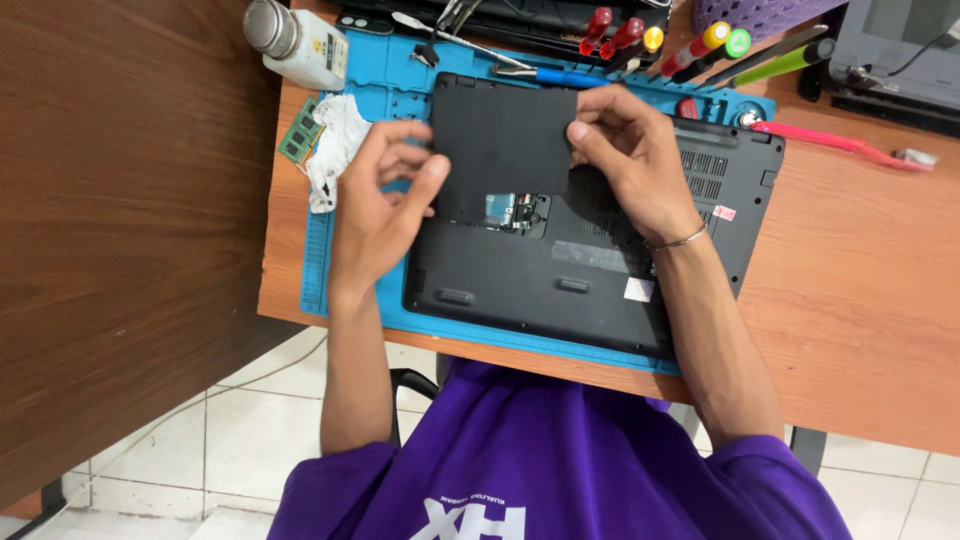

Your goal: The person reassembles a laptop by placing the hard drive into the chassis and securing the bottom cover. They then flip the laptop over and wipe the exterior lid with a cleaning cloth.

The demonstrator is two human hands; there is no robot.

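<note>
A black laptop [590,270] lies upside down on a blue work mat [350,75]. Over its open bay I hold a black rectangular cover panel [500,145], with a bit of circuit board [515,212] showing below its edge. My left hand [385,205] pinches the panel's left edge between thumb and fingers. My right hand [625,150] grips its right edge, and a thin bracelet sits on that wrist.
A memory module [300,135] and crumpled white cloth [335,150] lie left on the mat. A white bottle [295,40] stands at the top left. Screwdrivers [610,35], tweezers [450,35] and a pink brush [840,143] lie along the far edge. A dark wooden panel [120,220] is at left.
</note>
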